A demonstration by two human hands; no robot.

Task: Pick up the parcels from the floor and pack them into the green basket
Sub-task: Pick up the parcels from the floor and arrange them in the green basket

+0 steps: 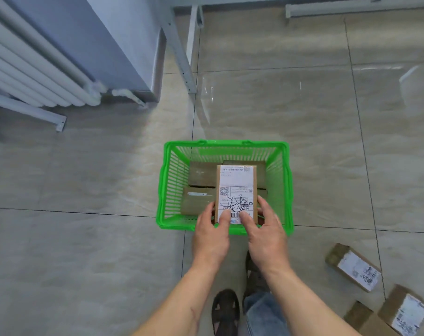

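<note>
A green plastic basket (167, 180) stands on the tiled floor in front of me. Three brown cardboard parcels lie inside it; one sits at the back left (201, 174). Over the basket I hold a labelled parcel (236, 187), white shipping label facing up. My left hand (212, 234) grips its near left corner and my right hand (266, 234) grips its near right corner, thumbs on the label. On the floor at the lower right lie more parcels: one (354, 266) closest to the basket, another (403, 309) near the frame corner, a third (366, 320) beside it.
A white radiator (31, 64) and a grey cabinet (113, 44) stand at the left. White metal legs (181, 52) rise behind the basket. My sandalled foot (225, 311) and jeans-clad leg are at the bottom centre. Open tiled floor lies left and right of the basket.
</note>
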